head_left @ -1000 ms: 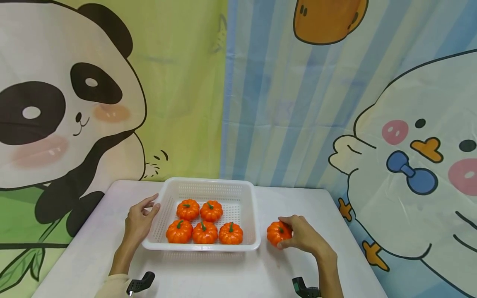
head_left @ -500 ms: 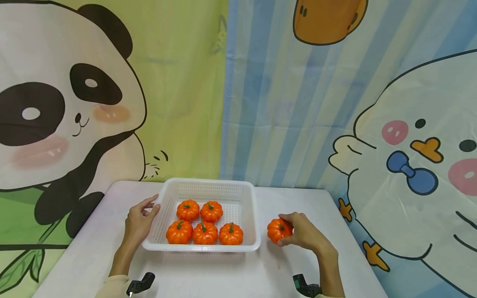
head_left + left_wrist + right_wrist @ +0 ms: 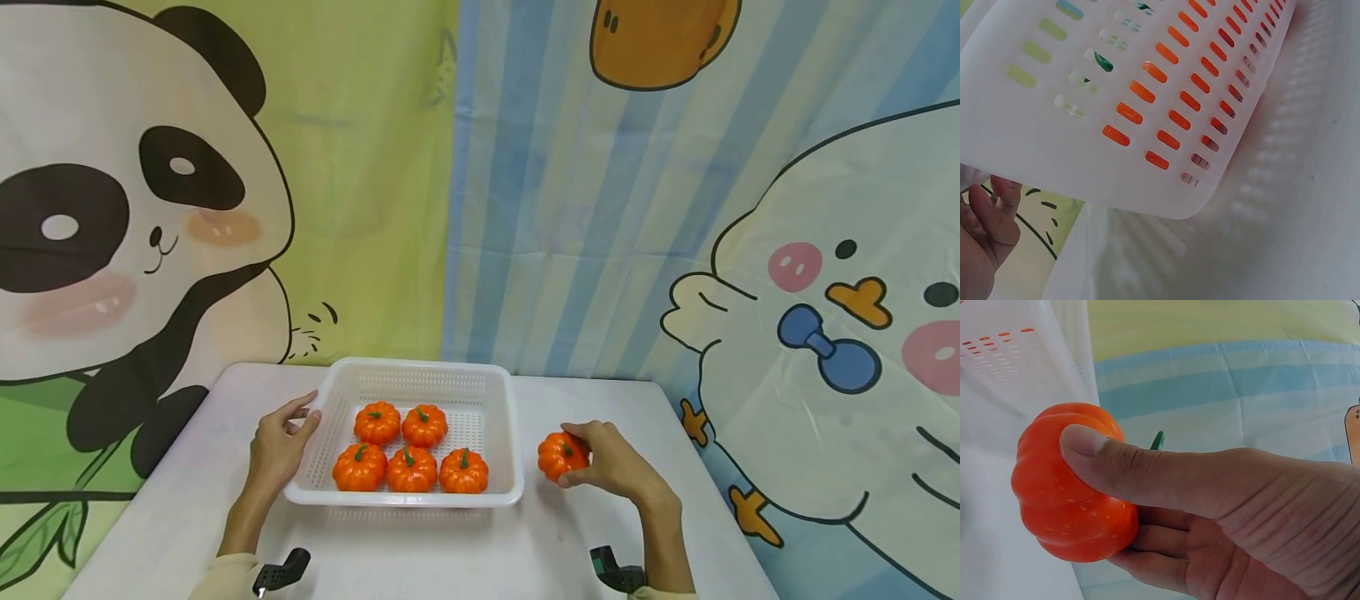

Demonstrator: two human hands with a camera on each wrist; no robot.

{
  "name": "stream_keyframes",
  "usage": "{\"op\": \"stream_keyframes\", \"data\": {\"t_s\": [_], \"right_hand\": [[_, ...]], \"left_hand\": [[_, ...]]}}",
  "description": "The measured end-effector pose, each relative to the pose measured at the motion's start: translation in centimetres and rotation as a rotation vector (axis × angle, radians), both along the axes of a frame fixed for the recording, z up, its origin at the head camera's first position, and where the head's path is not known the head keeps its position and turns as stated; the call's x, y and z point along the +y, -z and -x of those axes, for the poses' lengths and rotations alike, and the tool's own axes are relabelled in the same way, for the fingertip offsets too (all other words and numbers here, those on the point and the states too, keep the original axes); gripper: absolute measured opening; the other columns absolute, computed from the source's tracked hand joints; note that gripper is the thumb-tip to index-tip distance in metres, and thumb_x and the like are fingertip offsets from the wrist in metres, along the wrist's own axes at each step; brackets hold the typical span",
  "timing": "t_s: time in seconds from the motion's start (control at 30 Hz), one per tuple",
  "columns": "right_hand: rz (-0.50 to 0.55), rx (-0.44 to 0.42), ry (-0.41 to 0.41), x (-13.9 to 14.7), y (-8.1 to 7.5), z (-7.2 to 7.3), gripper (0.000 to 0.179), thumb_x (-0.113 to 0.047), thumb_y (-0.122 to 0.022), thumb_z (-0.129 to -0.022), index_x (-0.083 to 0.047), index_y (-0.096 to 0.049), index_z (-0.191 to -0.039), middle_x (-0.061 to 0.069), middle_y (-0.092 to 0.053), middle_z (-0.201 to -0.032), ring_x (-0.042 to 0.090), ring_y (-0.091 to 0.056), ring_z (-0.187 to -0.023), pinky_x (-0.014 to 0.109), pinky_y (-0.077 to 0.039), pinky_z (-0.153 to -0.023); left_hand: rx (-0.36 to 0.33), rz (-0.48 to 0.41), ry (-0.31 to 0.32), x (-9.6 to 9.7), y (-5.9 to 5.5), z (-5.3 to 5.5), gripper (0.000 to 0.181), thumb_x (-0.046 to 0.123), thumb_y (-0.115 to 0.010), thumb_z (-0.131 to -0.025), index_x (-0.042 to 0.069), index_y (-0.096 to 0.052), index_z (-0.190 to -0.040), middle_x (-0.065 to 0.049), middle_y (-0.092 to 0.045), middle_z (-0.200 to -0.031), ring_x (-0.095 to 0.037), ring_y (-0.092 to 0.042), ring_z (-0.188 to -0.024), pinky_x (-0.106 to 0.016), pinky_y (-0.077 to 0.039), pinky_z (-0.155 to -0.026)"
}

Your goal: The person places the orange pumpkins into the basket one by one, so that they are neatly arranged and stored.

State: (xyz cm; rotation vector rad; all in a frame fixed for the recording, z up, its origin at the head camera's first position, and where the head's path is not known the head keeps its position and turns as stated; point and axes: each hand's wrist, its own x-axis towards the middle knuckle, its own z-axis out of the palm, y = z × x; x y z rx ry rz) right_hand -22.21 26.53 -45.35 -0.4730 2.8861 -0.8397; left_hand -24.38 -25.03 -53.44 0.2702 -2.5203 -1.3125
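Note:
A small orange toy pumpkin (image 3: 561, 457) with a green stem is pinched between the thumb and fingers of my right hand (image 3: 618, 467), to the right of a white plastic basket (image 3: 405, 498). In the right wrist view the thumb lies across the pumpkin's (image 3: 1072, 500) side, with the other fingers behind it. My left hand (image 3: 281, 442) holds the basket's left rim with its fingertips, and in the left wrist view the fingers (image 3: 1000, 215) meet the rim's edge. Inside the basket sit several matching pumpkins (image 3: 411, 469), two behind and three in front.
The basket stands on a white table (image 3: 420, 558), near its back edge. Behind the table hangs a cartoon curtain (image 3: 555, 208). Each wrist wears a black camera mount, the left mount (image 3: 283, 571) and the right mount (image 3: 617, 572) both low over the table.
My right hand has raised the pumpkin slightly, up and away in the head view. The left hand and the basket with its pumpkins have stayed in place.

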Motion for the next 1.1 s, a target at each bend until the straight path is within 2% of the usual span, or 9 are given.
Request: {"op": "stream_keyframes", "data": {"t_s": [0.57,1.1], "right_hand": [[0.001,0.019,0.016,-0.2,-1.1,0.4,0.081,-0.02,-0.1,-0.079,0.003,-0.064,-0.148,0.009,-0.079,-0.125,0.016,-0.064,-0.098,0.046,-0.063,-0.1],[-0.005,0.071,-0.04,-1.0,-2.3,1.0,0.08,-0.02,-0.097,-0.082,0.005,-0.062,-0.149,0.008,-0.079,-0.121,0.015,-0.066,-0.099,0.047,-0.063,-0.099]], "left_hand": [[-0.004,-0.001,0.0,0.0,-0.1,0.0,0.05,0.031,-0.066,-0.11,0.014,-0.061,-0.156,-0.024,-0.07,-0.134,-0.017,-0.061,-0.083,-0.023,-0.052,-0.063],[-0.008,-0.009,0.002,0.1,-0.1,-0.1,0.05,0.032,-0.065,-0.11,0.015,-0.06,-0.157,-0.024,-0.07,-0.134,-0.018,-0.062,-0.085,-0.022,-0.053,-0.064]]}}
